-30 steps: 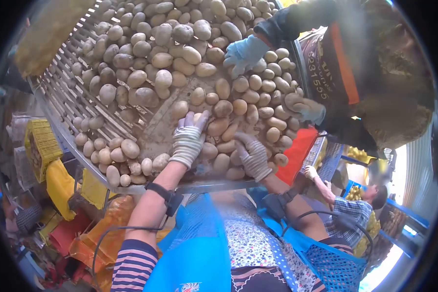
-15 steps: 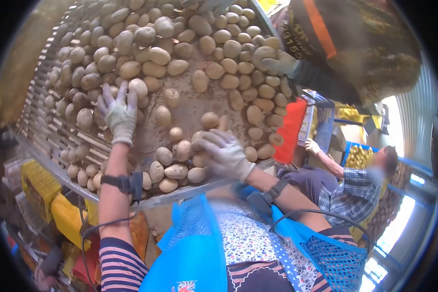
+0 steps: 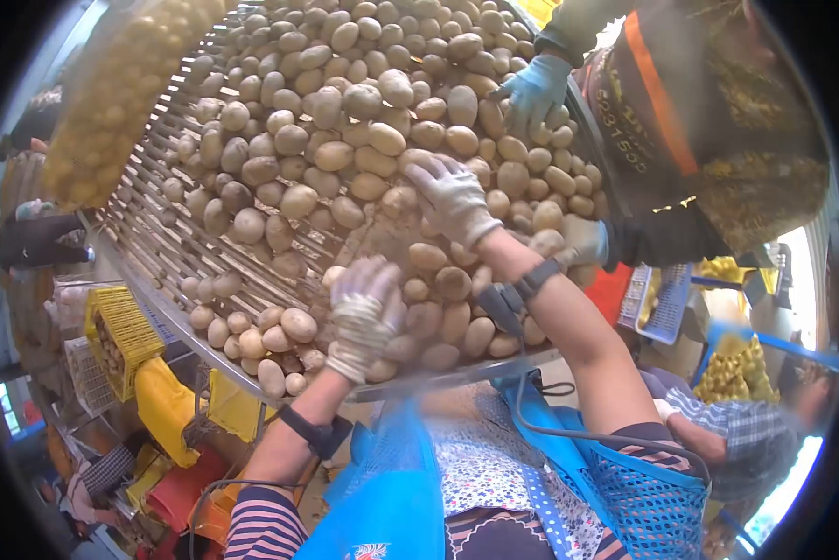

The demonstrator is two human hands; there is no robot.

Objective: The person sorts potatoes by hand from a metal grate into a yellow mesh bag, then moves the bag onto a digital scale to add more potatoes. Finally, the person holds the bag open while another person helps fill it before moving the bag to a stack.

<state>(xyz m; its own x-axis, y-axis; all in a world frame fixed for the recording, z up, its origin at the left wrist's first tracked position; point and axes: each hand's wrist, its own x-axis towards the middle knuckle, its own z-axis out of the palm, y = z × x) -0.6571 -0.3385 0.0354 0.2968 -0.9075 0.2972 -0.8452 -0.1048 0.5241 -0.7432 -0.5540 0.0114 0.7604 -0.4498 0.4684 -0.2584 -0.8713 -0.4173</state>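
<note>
Many brown potatoes [image 3: 298, 201] cover a sorting table with a slatted left part and a metal rim [image 3: 179, 329]. My left hand [image 3: 367, 308], in a pale glove, is over the potatoes near the front rim, blurred by motion; its fingers are bent and their hold is unclear. Farther up, my right hand [image 3: 449, 198], also gloved, reaches onto the pile with its fingers spread on the potatoes, gripping none that I can see.
A co-worker's blue-gloved hand [image 3: 537, 86] and second gloved hand [image 3: 583, 240] are on the pile's right side, beside a large dark sack [image 3: 709, 121]. Yellow crates [image 3: 125, 338] stand at lower left. Another person in a checked shirt [image 3: 751, 425] is at right.
My left hand has moved right and nearer the front rim; my right hand has moved up onto the pile. The potatoes now cover more of the middle. The view has shifted.
</note>
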